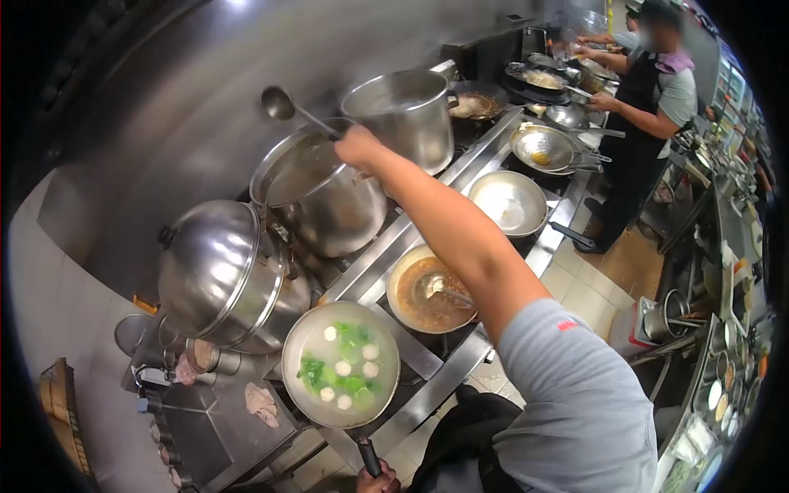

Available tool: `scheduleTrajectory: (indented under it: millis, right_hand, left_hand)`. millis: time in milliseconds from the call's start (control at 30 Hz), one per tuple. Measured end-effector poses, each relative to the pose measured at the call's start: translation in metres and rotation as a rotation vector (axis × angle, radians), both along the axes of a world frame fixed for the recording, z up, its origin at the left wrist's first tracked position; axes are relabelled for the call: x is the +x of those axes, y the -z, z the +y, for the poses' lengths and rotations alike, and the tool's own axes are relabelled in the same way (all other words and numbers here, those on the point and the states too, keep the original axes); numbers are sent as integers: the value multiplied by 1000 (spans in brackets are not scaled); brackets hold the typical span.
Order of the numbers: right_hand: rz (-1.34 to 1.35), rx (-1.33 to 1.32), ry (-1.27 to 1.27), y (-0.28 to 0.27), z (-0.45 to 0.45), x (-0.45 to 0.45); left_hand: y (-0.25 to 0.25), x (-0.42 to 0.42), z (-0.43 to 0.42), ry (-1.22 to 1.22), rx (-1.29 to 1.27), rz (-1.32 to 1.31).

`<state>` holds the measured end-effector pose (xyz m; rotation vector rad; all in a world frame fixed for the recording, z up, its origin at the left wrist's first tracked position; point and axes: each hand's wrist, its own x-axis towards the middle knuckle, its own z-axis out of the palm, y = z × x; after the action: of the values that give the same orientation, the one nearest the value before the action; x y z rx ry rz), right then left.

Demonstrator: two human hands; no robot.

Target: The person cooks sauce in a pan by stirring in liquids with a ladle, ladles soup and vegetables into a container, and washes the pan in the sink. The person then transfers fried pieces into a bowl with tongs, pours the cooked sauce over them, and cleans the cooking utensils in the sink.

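My right hand (362, 150) is closed around the dark handle of a ladle (279, 103), its bowl raised near the back wall. Beneath that hand stands a large steel stockpot (329, 209) filled with liquid. At the lower edge my left hand (378, 481) grips the black handle of a frying pan (293, 394). The pan contains pale broth, green leaves (352, 338) and several white balls (343, 368). Beyond my forearm, another pan (403, 316) holds brown sauce with a ladle (431, 285) resting in it.
A domed steamer pot (215, 275) is at the left, with a second stockpot (415, 123) farther back. A pale pan (509, 203) and a strainer (542, 148) sit along the stove. A person (649, 123) in a dark apron works at the far burners. Shelves line the right side.
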<state>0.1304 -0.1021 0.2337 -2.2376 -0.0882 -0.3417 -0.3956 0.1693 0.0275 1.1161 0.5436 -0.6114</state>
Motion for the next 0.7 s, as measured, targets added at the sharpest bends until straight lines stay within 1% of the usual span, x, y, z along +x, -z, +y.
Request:
scheduleTrajectory:
  millis: [33,67,100,167,233,300,367,433,467,533,567,633,700]
  right_hand:
    - [34,218,-7,6,-9,-32]
    - [87,373,-129,18,-21,-69]
    - [138,526,-250,28,-35,-108]
    - [328,918,-456,29,-52,-201]
    - [285,1100,-452,33,-65,-280]
    - [214,964,-361,39,-87,-362]
    - [221,768,-233,43,-102,-449]
    - [261,635,-56,59,-112,-528]
    - [265,641,-26,66,-114,-561]
    - [373,470,236,78,-118,-629]
    - [283,181,268,102,-127,-659]
    - [312,-102,318,109,-128,-707]
    - [493,-334,451,138,-130,-749]
  left_hand:
    - [16,-6,10,22,-97,-40]
    - [27,-6,19,81,-77,-50]
    - [36,-6,27,89,-89,-47]
    - [20,8,23,221,14,-142]
    - [19,3,28,297,13,-157]
    - [3,2,22,388,2,-121]
    - [-8,-3,13,455,-26,-96]
    - [-12,-4,2,571,-112,-107]
    - [-15,-4,-6,598,-115,-92]
    - [-17,-7,-23,703,-133,-100]
    - [-15,-10,-32,738,-148,-95]
    - [-3,-14,-49,860,-118,-126]
    - [1,-25,-74,915,-116,-118]
